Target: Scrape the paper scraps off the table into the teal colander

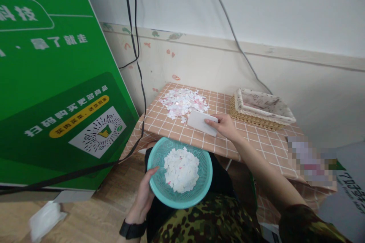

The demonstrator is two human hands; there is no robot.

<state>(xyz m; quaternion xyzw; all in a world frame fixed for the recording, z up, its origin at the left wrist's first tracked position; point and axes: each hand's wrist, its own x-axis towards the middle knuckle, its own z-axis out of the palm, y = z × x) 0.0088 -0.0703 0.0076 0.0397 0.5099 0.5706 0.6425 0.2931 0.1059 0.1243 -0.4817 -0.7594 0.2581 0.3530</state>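
My left hand is closed on the left rim of a teal plastic colander, thumb over the edge. The colander rests on my lap, just below the table's front edge, with a heap of small flat white pieces in it, a few of them pink. My right hand pinches a flat white card by its right end, thumb on top. The card is tilted low over the table, its far edge beside a pile of small white and pink pieces.
A checked brown cloth covers the table. A cloth-lined wicker basket stands at its right. A large green panel rises on the left, with a black cable hanging before it. A white bag lies on the floor.
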